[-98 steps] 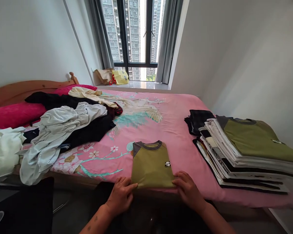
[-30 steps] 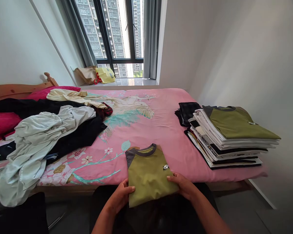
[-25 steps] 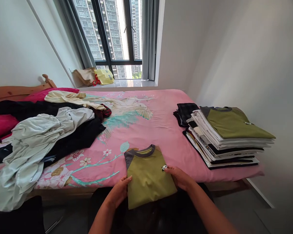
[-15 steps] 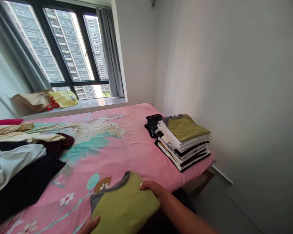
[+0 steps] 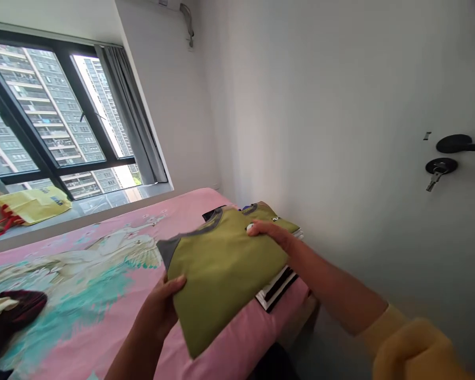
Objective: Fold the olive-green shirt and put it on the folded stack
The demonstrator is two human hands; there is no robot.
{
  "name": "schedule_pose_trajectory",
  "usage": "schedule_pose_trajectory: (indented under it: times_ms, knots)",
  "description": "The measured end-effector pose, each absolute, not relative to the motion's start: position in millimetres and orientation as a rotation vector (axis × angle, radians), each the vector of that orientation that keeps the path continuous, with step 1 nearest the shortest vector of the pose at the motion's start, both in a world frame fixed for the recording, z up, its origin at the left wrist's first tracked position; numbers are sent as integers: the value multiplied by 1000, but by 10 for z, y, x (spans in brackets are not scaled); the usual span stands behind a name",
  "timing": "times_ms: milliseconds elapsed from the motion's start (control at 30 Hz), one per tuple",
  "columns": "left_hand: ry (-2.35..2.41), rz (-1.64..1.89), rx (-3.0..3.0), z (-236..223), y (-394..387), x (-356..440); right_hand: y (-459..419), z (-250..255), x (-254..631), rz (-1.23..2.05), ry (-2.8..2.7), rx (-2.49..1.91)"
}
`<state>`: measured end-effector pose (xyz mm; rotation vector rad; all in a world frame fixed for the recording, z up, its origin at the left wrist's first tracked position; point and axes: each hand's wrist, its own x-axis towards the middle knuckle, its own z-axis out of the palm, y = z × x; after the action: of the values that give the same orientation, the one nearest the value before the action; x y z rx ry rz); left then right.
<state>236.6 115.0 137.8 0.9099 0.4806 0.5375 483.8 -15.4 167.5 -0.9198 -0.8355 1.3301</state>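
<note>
Folded stack [image 5: 279, 287] at the bed's [image 5: 103, 274] right edge is mostly hidden behind the held shirt, only striped layers and a green top corner show; dark clothes at the left edge are cut off by the frame. Folded olive shirt [image 5: 221, 274] with grey collar is lifted off the bed, over the stack. Left hand [image 5: 158, 311] pinches its near-left edge, thumb on top; right hand [image 5: 267, 232] grips the far-right edge, fingers curled over it.

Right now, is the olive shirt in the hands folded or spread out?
Folded. The olive shirt is a flat rectangle with its grey collar showing, held by the left hand and right hand over the stack of folded clothes.
</note>
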Motion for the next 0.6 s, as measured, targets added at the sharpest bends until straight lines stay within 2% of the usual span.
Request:
schedule_pose_trajectory:
  times_ms: [133,267,467,600]
  knots:
    - [303,534,1103,1660,1349,3292,-41,1828,5755,1260,-950,-802]
    - [314,479,1218,1662,1465,3939,16,1721,6394,1201,-958,-879]
    - [332,408,1317,1419,1603,4435,94,1363,6954,1150,-932,-891]
    - [474,309,1408,1085,1716,4562,189,1032,7193,1249,-850,-1117]
